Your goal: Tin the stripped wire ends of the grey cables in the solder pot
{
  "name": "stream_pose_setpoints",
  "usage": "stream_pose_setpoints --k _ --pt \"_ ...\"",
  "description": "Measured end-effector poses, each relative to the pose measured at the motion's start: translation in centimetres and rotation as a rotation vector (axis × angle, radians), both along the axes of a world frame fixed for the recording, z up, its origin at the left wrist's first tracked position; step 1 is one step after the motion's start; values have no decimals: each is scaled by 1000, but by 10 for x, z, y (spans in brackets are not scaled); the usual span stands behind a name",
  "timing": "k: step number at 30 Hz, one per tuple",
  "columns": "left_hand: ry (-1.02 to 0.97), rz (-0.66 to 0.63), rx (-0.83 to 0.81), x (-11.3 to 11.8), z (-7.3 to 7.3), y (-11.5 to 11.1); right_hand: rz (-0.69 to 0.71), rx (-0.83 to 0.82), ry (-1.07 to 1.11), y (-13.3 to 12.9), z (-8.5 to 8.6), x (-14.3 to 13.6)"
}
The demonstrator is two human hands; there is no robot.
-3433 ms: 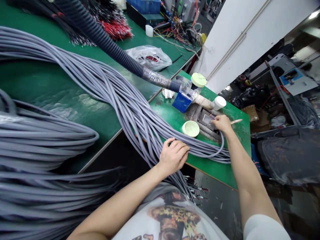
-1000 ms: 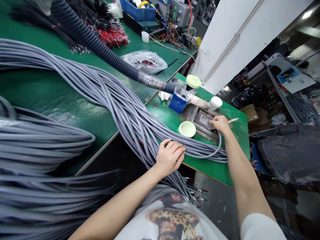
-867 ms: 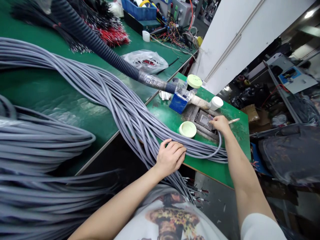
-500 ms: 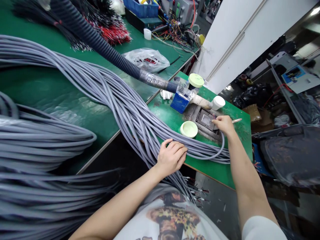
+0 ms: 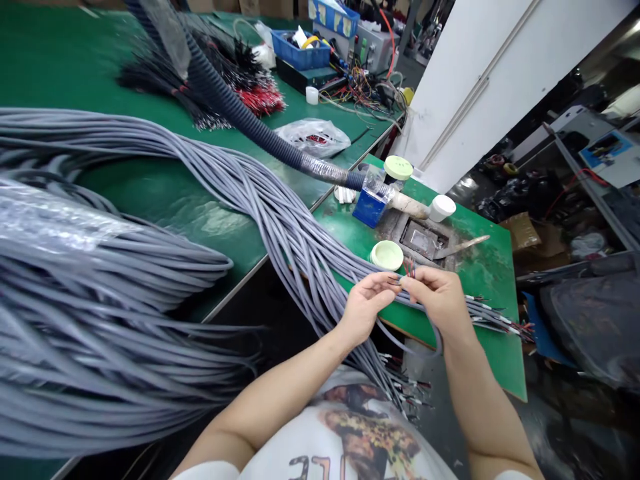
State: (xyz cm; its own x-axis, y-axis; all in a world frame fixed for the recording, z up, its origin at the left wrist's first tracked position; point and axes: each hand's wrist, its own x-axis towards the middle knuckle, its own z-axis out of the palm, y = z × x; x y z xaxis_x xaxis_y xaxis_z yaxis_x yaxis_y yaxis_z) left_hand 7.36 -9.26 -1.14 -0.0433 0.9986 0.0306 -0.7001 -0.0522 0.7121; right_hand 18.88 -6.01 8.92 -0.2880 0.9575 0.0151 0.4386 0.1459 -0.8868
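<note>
Pinching the cable end (image 5: 409, 268) (stripped wires up) between both grips.

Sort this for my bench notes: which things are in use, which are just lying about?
In use: left hand and right hand pinching a grey cable's wire ends; cable bundle.
Lying about: plastic bag, blue box, round lid, black hose.

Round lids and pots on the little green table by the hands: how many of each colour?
Pale green round lids: 2
White round pot: 1
Total: 3
</note>
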Motion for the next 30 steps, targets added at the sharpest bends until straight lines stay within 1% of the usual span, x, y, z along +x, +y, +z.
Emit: stream_pose_setpoints --k 1,3,5,6,7,9,10,11,12,13,14,15,16,17,18,20,21,22,24,25,27,30 --pt "-101 -5 -38 5 5 0 12 -3 20 -2 -2 -3" --pt "-195 3 -85 10 13 0 23 -12 52 -6 -4 -5" --pt "-169 44 -91 9 19 1 15 -37 89 -11 -6 -4" --pt "-116 94 -79 6 21 2 18 -62 109 -15 -7 -2" --pt "-32 171 -51 2 22 3 24 -94 130 -19 -8 1" --pt "231 377 71 -7 22 4 13 -147 181 -29 -13 6" --pt "404 468 182 -11 21 5 -5 -163 210 -34 -16 8" --pt "565 529 321 -14 19 5 -26 -176 240 -39 -20 10" --pt "693 561 467 -15 17 4 -49 -187 274 -42 -25 12" --pt "777 572 585 -16 15 4 -70 -197 312 -46 -30 13" --pt "815 565 667 -15 13 3 -86 -208 348 -48 -34 15" --pt "814 549 691 -13 10 2 -101 -215 382 -50 -38 16" --pt "781 526 650 -10 7 1 -120 -214 412 -52 -41 16" --pt "720 489 558 -7 5 0 -140 -205 438 -53 -44 16" --pt "632 438 428 -4 2 -2 -158 -193 455 -55 -46 16" --pt "424 270 172 0 -2 -6 -173 -185 461 -58 -48 15" --pt "328 153 79 2 -4 -9 -174 -189 456 -60 -50 14" --pt "246 26 19 3 -6 -11 -170 -199 445 -62 -51 13" --pt "122 -202 -33 3 -9 -15 -135 -229 392 -64 -52 13" --pt "72 -276 -47 1 -9 -17 -112 -237 346 -64 -53 15" --pt "3 -355 -62 -2 -10 -21 -80 -197 226 -61 -51 20" --pt "10 -424 -69 -8 -10 -26 -81 -7 35 -52 -41 27"
